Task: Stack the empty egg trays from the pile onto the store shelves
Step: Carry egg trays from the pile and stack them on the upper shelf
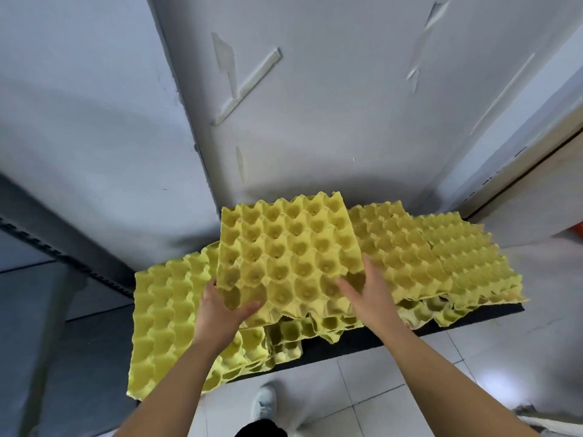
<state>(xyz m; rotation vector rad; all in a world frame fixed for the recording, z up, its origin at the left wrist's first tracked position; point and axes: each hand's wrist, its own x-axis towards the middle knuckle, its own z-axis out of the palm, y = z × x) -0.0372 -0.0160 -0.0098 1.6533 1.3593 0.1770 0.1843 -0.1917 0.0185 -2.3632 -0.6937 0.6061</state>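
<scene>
Several yellow egg trays lie in a loose pile on a dark mat (362, 337) on the floor. The top middle tray (290, 247) is tilted up off the pile. My left hand (220, 313) grips its near left corner, thumb on top. My right hand (366, 294) rests on its near right edge with fingers spread over the cups. Another tray (164, 326) lies flat to the left, and overlapping trays (441, 266) spread to the right.
A grey wall corner (195, 146) rises right behind the pile. A dark metal shelf rail (63, 257) runs at the left. A pale board (536, 197) leans at the right. White floor tiles (394, 383) and my shoe (263, 402) are in front.
</scene>
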